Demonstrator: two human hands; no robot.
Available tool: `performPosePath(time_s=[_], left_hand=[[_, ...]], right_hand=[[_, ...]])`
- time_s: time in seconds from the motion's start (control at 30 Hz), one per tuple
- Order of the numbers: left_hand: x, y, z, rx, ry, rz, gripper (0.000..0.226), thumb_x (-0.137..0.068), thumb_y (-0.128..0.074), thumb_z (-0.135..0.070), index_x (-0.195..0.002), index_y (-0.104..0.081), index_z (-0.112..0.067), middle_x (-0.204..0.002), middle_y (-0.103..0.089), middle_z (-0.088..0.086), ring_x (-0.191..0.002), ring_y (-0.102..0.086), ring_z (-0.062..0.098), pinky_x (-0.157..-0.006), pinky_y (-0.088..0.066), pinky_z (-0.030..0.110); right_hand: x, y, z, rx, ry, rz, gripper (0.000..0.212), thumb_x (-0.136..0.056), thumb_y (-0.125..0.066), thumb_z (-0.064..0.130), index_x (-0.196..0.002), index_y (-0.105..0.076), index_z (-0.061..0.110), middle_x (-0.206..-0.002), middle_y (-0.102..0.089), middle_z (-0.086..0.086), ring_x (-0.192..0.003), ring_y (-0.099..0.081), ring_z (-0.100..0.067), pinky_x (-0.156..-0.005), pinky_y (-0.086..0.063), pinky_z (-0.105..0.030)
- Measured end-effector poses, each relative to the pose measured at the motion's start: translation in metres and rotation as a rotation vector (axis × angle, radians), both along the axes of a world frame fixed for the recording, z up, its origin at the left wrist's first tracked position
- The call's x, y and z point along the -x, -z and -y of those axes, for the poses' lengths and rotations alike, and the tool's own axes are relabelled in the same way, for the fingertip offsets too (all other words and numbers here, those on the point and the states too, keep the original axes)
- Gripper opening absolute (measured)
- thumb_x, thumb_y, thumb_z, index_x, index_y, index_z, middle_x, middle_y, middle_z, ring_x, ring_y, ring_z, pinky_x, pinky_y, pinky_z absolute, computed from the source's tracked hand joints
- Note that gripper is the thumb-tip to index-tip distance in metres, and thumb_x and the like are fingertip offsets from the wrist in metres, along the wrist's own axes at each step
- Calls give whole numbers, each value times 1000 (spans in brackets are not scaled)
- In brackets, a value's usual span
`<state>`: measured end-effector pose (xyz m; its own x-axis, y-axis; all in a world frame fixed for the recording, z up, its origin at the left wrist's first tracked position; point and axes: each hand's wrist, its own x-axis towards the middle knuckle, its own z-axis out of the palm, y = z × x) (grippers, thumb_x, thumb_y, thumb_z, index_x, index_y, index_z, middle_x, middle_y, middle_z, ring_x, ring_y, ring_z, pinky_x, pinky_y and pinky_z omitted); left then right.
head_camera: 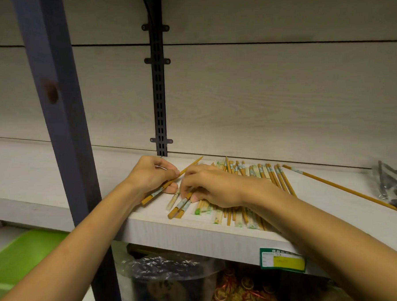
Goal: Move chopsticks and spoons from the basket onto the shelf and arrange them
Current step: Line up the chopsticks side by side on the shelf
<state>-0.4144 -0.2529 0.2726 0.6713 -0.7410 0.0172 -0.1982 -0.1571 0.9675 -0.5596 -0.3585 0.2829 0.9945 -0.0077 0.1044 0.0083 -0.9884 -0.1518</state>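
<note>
While both forearms reached in over the front edge of the white shelf [162,228], the left hand [148,176] curled its fingers around a single brown chopstick [171,181] that slanted from near the wrist up toward the back wall, its tip clear of the hand. The right hand [213,186] lay just beside it, fingers bent down and pinching the ends of a pair of chopsticks [181,207] at the left side of the pile of chopsticks [252,177], which spread in a rough row across the shelf, some in pale paper sleeves; the right wrist and forearm covered the middle of that pile. One long chopstick [342,186] lay apart to the right, slanting toward a dark plastic bag [395,186] at the shelf's far right edge. A blue-grey upright post [60,125] crossed in front of the left forearm, and a black slotted rail [159,95] ran up the back wall. A green-and-yellow price label [282,260] hung on the shelf front, with clear bagged goods [167,283] and a green bin [21,254] below.
</note>
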Motion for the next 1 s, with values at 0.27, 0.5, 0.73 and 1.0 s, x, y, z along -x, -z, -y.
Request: performPosePath(time_s=[0.27, 0.5, 0.73, 1.0], left_hand=[[-1, 1, -1, 56, -3, -97, 6, -86, -64, 3, -89, -68, -2, -84, -67, 17, -62, -67, 19, -66, -60, 25], [-2, -2, -4, 172, -79, -206, 13, -83, -65, 6, -96, -65, 3, -98, -65, 23, -65, -67, 22, -52, -57, 22], [7, -16, -7, 245, -8, -324, 20, -82, -69, 4, -101, -65, 2, -87, -68, 20, -54, -66, 15, -57, -58, 23], [39, -41, 4, 192, 112, -312, 7, -83, -67, -9, -90, -68, -9, -65, -64, 5, -49, -60, 10, -42, -42, 18]], right_hand=[[2, 2, -2, -4, -11, 36, 23, -92, -58, 6, -110, -64, 19, -108, -59, 7, -102, -52, -11, -90, -43, -29], [1, 12, 3, 34, 4, 139, 24, -92, -61, 12, -115, -70, 14, -115, -65, -2, -109, -56, -18, -98, -43, -36], [8, 2, 7, 33, -2, 603, 20, -90, -61, 8, -107, -72, 11, -119, -64, -8, -109, -58, -24, -93, -47, -37], [8, 6, 11, 29, 13, 729, 29, -89, -62, 1, -116, -69, 6, -135, -57, -16, -131, -49, -29, -110, -39, -41]])
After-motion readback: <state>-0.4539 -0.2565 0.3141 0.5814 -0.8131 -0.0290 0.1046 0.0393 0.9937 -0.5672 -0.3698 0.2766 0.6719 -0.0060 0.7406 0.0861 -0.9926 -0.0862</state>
